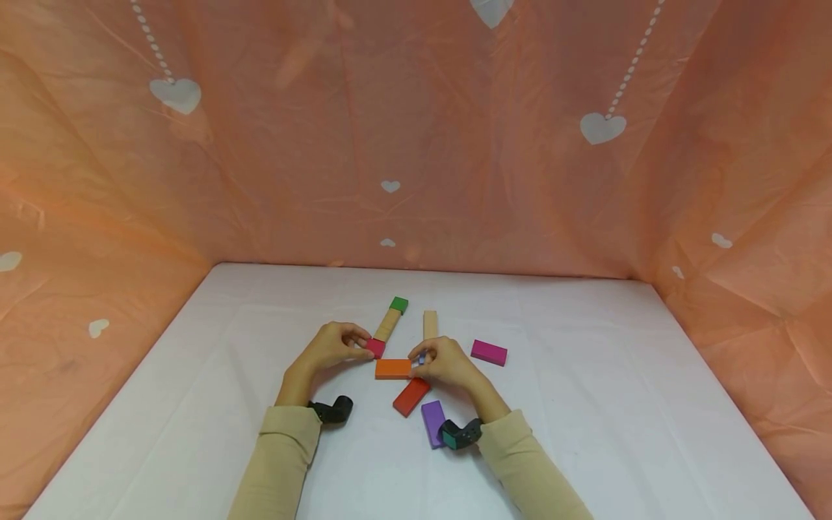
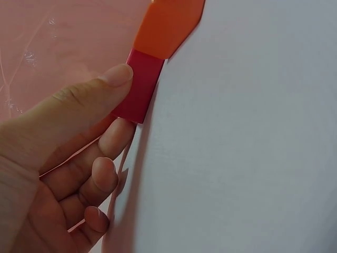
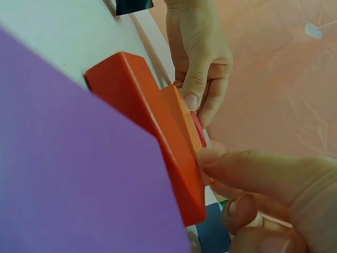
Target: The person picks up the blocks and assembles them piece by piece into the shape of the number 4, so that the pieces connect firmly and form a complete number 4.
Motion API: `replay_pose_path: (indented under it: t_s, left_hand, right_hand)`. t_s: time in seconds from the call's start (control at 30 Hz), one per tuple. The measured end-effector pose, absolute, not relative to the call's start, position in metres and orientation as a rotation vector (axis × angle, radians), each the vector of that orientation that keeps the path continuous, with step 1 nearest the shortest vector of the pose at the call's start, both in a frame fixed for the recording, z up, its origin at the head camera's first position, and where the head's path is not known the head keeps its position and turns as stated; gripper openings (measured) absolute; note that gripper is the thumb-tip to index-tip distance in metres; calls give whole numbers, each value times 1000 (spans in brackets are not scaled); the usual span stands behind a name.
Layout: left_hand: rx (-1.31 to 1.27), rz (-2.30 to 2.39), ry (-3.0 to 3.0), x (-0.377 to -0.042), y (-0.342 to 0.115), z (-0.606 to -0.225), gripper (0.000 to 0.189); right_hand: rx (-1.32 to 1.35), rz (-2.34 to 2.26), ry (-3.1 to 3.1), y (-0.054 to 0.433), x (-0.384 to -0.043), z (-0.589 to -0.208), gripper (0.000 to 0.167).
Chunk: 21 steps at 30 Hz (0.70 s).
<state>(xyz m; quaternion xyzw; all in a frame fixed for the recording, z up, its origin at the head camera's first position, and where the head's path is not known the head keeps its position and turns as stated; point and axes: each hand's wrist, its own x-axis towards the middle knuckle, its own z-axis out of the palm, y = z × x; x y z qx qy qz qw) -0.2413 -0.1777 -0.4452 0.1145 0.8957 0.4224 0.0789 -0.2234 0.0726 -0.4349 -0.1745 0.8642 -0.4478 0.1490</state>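
My left hand point(image 1: 333, 345) pinches a small pinkish-red block point(image 2: 145, 87) between thumb and fingers, low over the white tabletop. One end of that block meets an orange block point(image 1: 392, 369). On the orange block's other end, my right hand point(image 1: 448, 362) grips with thumb and index finger, while its remaining fingers curl in. Under the right hand a blue block point(image 3: 213, 227) shows in part. Nearer to me lie a red-orange block point(image 3: 139, 126), its far corner by the right fingertips, and a purple block point(image 1: 432, 423), partly behind the right wrist camera.
A plain wooden block point(image 1: 388, 325) leads to a green block point(image 1: 399, 304) at the back. Another plain wooden block point(image 1: 430, 324) stretches away behind the right hand. Off to the right lies a magenta block point(image 1: 489, 352). Orange curtains point(image 1: 416, 144) with hearts border the white table point(image 1: 585, 397).
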Motion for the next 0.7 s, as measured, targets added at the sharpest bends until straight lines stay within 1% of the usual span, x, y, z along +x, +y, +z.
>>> replay_pose_path:
  t_s: [0.7]
  left_hand:
    - [340,1258,2683,-240,-177,-444,30]
  right_hand:
    - [-434,-1237,2540,69,-223,-436,24]
